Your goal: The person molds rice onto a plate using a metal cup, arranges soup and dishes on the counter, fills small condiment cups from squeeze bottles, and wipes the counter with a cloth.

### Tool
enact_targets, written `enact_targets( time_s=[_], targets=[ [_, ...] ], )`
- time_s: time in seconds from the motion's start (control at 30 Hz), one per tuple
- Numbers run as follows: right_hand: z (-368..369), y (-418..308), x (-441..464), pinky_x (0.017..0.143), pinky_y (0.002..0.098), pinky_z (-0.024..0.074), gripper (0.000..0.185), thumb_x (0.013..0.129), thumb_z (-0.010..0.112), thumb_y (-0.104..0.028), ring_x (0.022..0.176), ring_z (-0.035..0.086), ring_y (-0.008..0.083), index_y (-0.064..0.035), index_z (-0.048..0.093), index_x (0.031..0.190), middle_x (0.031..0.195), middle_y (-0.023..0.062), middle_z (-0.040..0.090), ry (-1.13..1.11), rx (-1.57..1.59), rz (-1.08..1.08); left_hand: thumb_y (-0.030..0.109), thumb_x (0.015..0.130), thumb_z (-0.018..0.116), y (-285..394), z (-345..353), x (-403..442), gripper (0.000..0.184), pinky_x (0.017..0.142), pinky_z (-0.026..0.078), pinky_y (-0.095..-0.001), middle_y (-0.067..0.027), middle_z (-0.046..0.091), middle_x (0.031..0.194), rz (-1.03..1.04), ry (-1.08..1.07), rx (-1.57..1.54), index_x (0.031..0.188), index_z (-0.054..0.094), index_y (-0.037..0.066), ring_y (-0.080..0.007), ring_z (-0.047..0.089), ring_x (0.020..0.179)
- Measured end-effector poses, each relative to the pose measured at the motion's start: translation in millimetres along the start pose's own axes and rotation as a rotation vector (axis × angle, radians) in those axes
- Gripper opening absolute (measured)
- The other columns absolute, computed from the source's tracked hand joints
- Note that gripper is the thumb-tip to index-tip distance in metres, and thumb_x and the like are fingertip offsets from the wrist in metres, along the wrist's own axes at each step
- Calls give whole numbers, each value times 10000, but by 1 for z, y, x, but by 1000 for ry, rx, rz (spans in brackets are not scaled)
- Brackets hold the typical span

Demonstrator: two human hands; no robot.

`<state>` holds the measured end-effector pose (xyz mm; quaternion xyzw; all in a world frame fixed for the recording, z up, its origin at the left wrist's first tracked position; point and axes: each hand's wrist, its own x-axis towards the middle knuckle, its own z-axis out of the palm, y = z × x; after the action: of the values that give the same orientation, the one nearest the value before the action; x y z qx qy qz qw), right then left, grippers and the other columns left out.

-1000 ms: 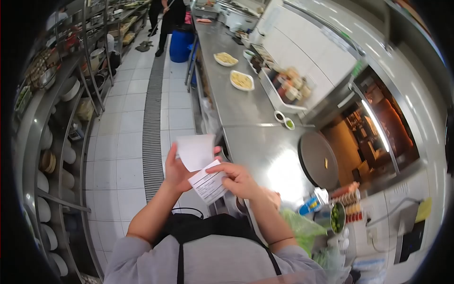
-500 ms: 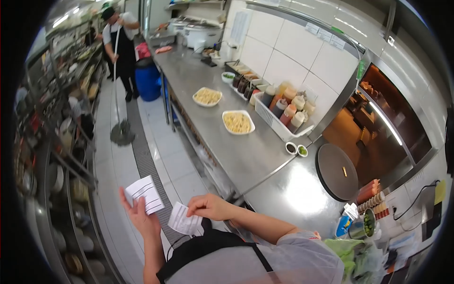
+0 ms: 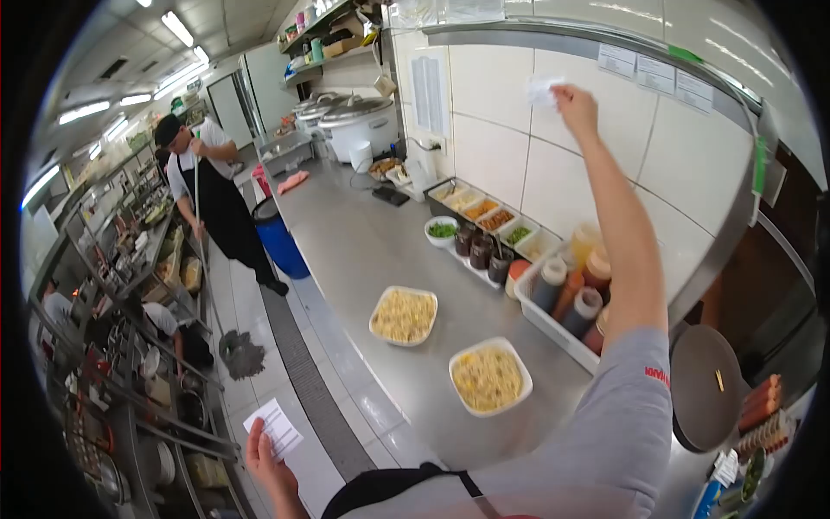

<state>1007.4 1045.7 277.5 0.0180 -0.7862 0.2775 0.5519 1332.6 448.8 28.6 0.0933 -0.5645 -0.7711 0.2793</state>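
Low at the front left, my left hand (image 3: 271, 467) grips a printed paper slip (image 3: 278, 429) between thumb and fingers. My right arm is stretched up to the tiled wall, where my right hand (image 3: 577, 111) pinches a second small white paper slip (image 3: 543, 90), slightly blurred. Whether that slip touches the tiles, I cannot tell. Several printed papers (image 3: 655, 73) hang along the wall ledge to its right. Below, on the steel counter (image 3: 346, 233), stand two white bowls of pale, noodle-like food, one nearer (image 3: 490, 377) and one farther (image 3: 404, 315).
A white basket of sauce bottles (image 3: 553, 333) stands by the wall, partly behind my arm. Topping trays (image 3: 497, 216) and a green-filled bowl (image 3: 441, 229) sit beyond it. A round dark tray (image 3: 705, 389) lies right. Across the aisle, a person (image 3: 207, 173) holds a mop (image 3: 240, 353) near a blue barrel (image 3: 281, 238).
My right hand has risen from in front of my body to the wall, carrying its slip. My left hand keeps its slip, lower in view. The camera view has turned.
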Motion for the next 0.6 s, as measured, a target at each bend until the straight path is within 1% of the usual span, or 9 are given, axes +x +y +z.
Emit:
enact_targets(
  time_s=[0.1, 0.13, 0.2, 0.23, 0.33, 0.47, 0.5, 0.57, 0.6],
  targets=[
    [10, 24, 80, 609, 332, 468, 153, 756, 540, -180, 665, 611, 239, -117, 670, 809, 731, 107, 633, 325, -173, -77, 44, 825, 448, -22, 23, 39, 303, 828, 414, -262, -127, 542, 1063, 17, 5, 96, 1108, 498, -51, -155, 528, 934],
    [21, 50, 96, 626, 334, 469, 160, 745, 536, -183, 683, 611, 245, -122, 672, 804, 739, 111, 633, 351, -142, 38, 66, 817, 484, -30, 32, 49, 317, 760, 467, -258, -134, 548, 1039, 47, 6, 108, 1116, 488, -42, -166, 556, 889],
    [34, 105, 113, 660, 339, 472, 173, 723, 529, -190, 720, 610, 259, -132, 675, 795, 754, 118, 634, 380, -106, 271, 63, 818, 482, -35, 55, 61, 312, 757, 468, -256, -134, 549, 1035, -17, -57, 102, 1110, 490, -45, -163, 558, 881],
    [39, 120, 114, 673, 341, 471, 182, 714, 524, -198, 731, 610, 263, -137, 677, 793, 763, 116, 636, 400, -149, 247, 61, 818, 480, -37, 63, 66, 309, 755, 468, -255, -133, 550, 1033, -57, -90, 102, 1107, 490, -47, -162, 559, 877],
    [28, 101, 125, 702, 347, 468, 206, 699, 509, -221, 761, 608, 274, -149, 678, 793, 790, 111, 640, 453, -262, 200, 55, 815, 481, -53, 69, 89, 311, 779, 452, -256, -136, 549, 1036, -104, -115, 94, 1108, 491, -52, -162, 549, 897],
    [5, 95, 152, 700, 366, 462, 217, 707, 497, -222, 784, 602, 283, -136, 665, 813, 824, 111, 638, 502, -488, 204, 47, 808, 470, -46, 74, 107, 317, 878, 360, -255, -119, 527, 1108, -91, -109, 162, 1105, 500, -62, -160, 490, 1006],
    [4, 116, 157, 689, 366, 461, 215, 717, 492, -218, 770, 597, 270, -116, 656, 810, 819, 99, 640, 467, -312, 185, 52, 804, 477, -46, 68, 109, 326, 893, 348, -262, -124, 520, 1120, -87, -74, 192, 1110, 497, -62, -166, 478, 1030],
    [28, 151, 150, 649, 343, 465, 196, 713, 577, -115, 699, 583, 230, -30, 620, 884, 776, 116, 624, 760, 193, 43, 57, 800, 483, -43, 48, 111, 338, 909, 337, -272, -130, 507, 1142, -92, -63, 221, 1119, 496, -56, -174, 461, 1061],
    [31, 136, 130, 607, 316, 468, 260, 715, 598, -71, 680, 574, 198, -5, 576, 965, 806, 129, 607, 669, 88, 132, 61, 800, 487, -44, 38, 111, 337, 913, 332, -274, -126, 507, 1142, -95, -48, 213, 1118, 499, -50, -172, 460, 1060]
  ],
)
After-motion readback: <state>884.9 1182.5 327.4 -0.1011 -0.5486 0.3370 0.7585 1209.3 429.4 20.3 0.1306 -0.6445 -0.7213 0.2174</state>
